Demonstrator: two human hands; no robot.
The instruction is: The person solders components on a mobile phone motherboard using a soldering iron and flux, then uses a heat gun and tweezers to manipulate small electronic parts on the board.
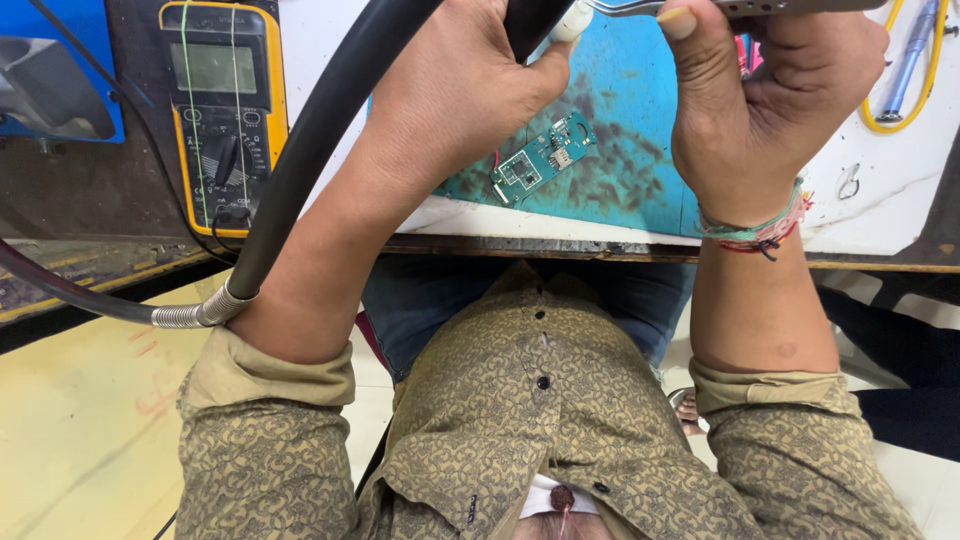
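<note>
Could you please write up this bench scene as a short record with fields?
left hand: wrapped around a thick black hose, near the top edge
right hand: grips a thin metal tool, thumb on top
hose: runs down left to a coiled metal collar
circuit board: small, green, lying on the blue mat between the hands, untouched
multimeter: yellow, on the bench at left, screen blank
right wrist: coloured thread bands
far right: yellow cable
</note>
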